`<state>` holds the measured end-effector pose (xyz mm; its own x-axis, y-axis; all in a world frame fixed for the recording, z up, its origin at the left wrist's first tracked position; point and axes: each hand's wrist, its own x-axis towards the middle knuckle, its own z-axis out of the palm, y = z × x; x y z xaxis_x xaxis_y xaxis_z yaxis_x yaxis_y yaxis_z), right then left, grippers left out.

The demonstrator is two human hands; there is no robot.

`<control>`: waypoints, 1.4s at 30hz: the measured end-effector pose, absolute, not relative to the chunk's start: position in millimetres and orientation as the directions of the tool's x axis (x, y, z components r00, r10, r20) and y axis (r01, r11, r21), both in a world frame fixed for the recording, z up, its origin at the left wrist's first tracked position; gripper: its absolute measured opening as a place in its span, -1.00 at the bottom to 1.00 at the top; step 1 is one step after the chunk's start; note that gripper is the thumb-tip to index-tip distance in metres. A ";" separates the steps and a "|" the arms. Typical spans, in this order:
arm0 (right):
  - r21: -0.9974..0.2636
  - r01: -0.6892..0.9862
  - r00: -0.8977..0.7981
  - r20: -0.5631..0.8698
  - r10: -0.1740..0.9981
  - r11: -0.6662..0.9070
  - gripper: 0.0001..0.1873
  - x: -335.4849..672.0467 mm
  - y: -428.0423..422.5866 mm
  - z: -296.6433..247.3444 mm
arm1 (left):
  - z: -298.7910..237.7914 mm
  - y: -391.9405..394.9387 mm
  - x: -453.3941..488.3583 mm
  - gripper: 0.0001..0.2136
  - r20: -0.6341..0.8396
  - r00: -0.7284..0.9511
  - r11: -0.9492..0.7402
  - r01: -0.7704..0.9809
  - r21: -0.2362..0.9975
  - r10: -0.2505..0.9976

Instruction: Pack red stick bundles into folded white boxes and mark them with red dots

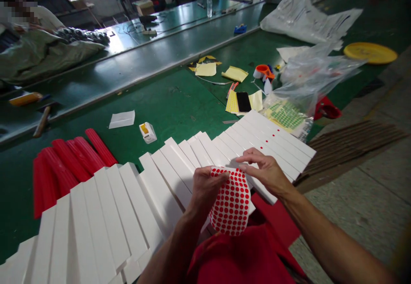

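Observation:
My left hand (205,190) is closed on a sheet of red dot stickers (231,209), its thumb pressed on the sheet's top edge. The sheet curves downward in front of me. My right hand (265,168) is at the sheet's upper right corner, thumb and fingers stretched out and slightly apart; whether a sticker is on a fingertip is too small to tell. Below and beyond my hands, long white boxes (175,166) lie side by side in an overlapping row. Several boxes at the right end carry small red dots (266,141) in a line.
Red ribbed pieces (66,160) lie left of the boxes. Beyond are a white tape dispenser (147,132), a phone (243,102) on yellow sheets, an orange tape roll (263,72) and a plastic bag (292,108) with green-dotted sheets. A hammer (42,120) lies left. A person sits at far left.

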<state>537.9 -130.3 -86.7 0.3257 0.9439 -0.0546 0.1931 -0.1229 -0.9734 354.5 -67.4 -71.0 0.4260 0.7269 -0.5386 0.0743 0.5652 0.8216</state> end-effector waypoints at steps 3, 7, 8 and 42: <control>-0.971 0.199 0.300 -0.066 0.952 -0.130 -0.85 535.8 -128.6 -81.7 | -64.6 -68.2 353.7 -0.78 -0.544 0.420 0.570 0.072 0.818 0.727; -0.968 0.199 0.270 -0.092 0.958 -0.149 -0.91 535.2 -128.5 -82.1 | -58.8 -69.2 353.1 -0.80 -0.547 0.414 0.576 0.064 0.815 0.727; -0.969 0.198 0.264 -0.095 0.960 -0.150 -0.91 534.4 -128.7 -81.6 | -58.9 -69.4 353.1 -0.81 -0.549 0.417 0.578 0.065 0.813 0.725; -0.699 0.397 0.801 -0.053 0.597 -0.595 -0.75 576.0 -140.8 -214.8 | -70.5 -66.5 350.1 -0.79 -0.579 0.375 0.610 0.043 0.791 0.724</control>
<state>576.0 -140.8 -214.8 0.8006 0.5968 -0.0533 0.3972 -0.5952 -0.6985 350.1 -66.5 -70.5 0.3748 0.7244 -0.5786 0.0429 0.6099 0.7913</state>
